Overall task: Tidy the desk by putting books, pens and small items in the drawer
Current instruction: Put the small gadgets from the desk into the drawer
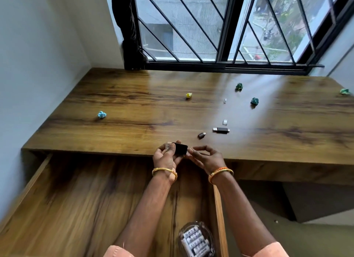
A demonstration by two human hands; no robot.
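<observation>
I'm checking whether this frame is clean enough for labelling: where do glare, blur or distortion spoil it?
Head view: window light lays pale glare streaks across the desk near the black USB stick; the open drawer smears with blur toward the lower left; wide-angle distortion bends the window bars; the left hand and its black item stay reasonably sharp.

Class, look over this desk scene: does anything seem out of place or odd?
Crumpled paper balls, like the blue one and yellow one, lie scattered across the desk, looking like litter. Clear caps sit apart from a black USB stick.
</observation>
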